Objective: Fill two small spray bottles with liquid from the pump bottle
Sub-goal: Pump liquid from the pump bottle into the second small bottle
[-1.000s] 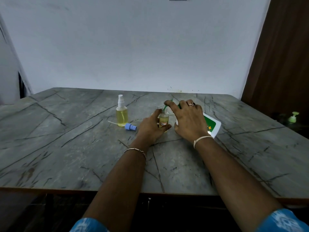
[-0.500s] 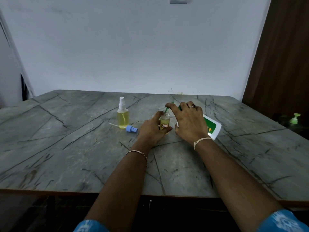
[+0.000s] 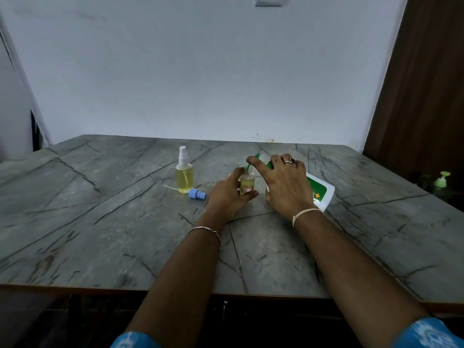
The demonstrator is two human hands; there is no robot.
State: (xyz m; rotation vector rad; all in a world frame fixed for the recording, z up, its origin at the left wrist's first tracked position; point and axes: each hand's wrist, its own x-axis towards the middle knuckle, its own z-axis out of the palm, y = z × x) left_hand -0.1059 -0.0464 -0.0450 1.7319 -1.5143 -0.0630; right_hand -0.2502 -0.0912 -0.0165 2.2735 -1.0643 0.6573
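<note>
Short sleeves of bright blue cloth with a pale white pattern are worn on both bare forearms. A thin chain bracelet is worn on the left wrist, a pale cord band on the right. A dark-stoned ring is worn on the right hand (image 3: 286, 183).

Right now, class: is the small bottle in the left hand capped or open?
Open: the small bottle has a bare neck; the blue spray cap lies on the table.

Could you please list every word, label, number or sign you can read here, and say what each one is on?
"RC", roughly: white label on the small open bottle of yellow liquid in the left hand; too blurred to be sure.
Yellow "+" sign: green label of the white pump bottle under the right hand; its lettering is hidden.
Clear capped spray bottle: none.
</note>
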